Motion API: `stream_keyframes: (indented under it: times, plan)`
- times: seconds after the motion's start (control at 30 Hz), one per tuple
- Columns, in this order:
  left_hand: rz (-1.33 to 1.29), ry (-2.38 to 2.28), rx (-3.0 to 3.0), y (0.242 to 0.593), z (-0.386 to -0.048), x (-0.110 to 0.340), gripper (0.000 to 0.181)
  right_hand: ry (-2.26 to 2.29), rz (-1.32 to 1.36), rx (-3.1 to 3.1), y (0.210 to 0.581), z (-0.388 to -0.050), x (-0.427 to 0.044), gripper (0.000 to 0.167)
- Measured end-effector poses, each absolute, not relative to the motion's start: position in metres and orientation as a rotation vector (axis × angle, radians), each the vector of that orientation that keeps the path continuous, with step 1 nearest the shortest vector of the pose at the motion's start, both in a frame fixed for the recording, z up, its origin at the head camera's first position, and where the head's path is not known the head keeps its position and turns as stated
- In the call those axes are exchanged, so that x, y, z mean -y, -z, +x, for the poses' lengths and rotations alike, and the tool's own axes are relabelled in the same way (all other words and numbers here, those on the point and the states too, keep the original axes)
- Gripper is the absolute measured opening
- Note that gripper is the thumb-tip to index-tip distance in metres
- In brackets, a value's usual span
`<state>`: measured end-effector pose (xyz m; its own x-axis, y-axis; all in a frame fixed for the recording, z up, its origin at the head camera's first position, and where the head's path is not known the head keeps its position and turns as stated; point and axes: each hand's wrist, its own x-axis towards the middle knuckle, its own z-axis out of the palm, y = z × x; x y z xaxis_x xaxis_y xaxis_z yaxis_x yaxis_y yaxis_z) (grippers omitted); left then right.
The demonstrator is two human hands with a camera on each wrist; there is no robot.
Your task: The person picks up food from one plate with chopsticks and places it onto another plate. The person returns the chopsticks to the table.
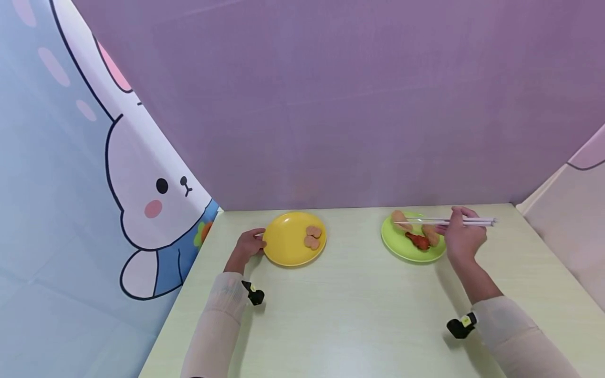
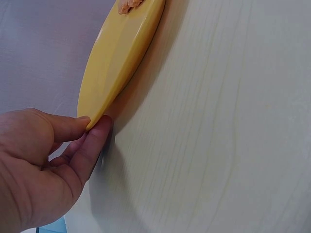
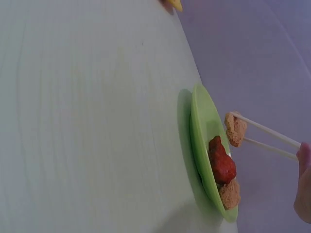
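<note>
My left hand (image 1: 249, 244) pinches the left rim of a yellow plate (image 1: 283, 247), thumb on top and fingers beneath in the left wrist view. Two small tan pieces (image 1: 312, 237) lie on its right side. My right hand (image 1: 464, 233) grips a pair of white chopsticks (image 1: 472, 221) above a green plate (image 1: 402, 247). Between the chopstick tips is a tan nugget-like piece (image 3: 235, 128), at the plate's far left in the head view. A red drumstick-shaped piece (image 3: 221, 162) and another tan piece (image 3: 230, 194) lie on the green plate.
Both plates stand near the back of the pale table (image 1: 331, 315), apart from each other. A purple backdrop (image 1: 354, 105) rises behind them, and a blue panel with a rabbit picture (image 1: 156, 210) is on the left. Each wrist carries a small black device.
</note>
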<state>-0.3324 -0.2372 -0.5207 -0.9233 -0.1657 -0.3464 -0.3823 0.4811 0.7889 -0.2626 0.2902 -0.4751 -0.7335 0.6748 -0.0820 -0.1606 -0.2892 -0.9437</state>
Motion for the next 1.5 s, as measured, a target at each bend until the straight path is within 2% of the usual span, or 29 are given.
stream_keyframes:
  times: [0.47,1.07,1.33,1.5]
  plan:
    - [-0.453,-1.417,-2.514,0.520,-0.331,0.236,0.055,-2.115,-0.667,1.470,0.473,-0.267,-0.269,0.008]
    - [-0.477,-1.437,-2.472,0.521,-0.334,0.240,0.057,-2.151,-0.580,1.484,0.476,-0.271,-0.241,0.010]
    - [-0.491,-1.432,-2.472,0.522,-0.335,0.240,0.057,-2.136,-0.575,1.559,0.476,-0.272,-0.227,0.016]
    - [-0.483,-1.437,-2.480,0.522,-0.334,0.239,0.056,-2.140,-0.559,1.558,0.478,-0.275,-0.219,0.011]
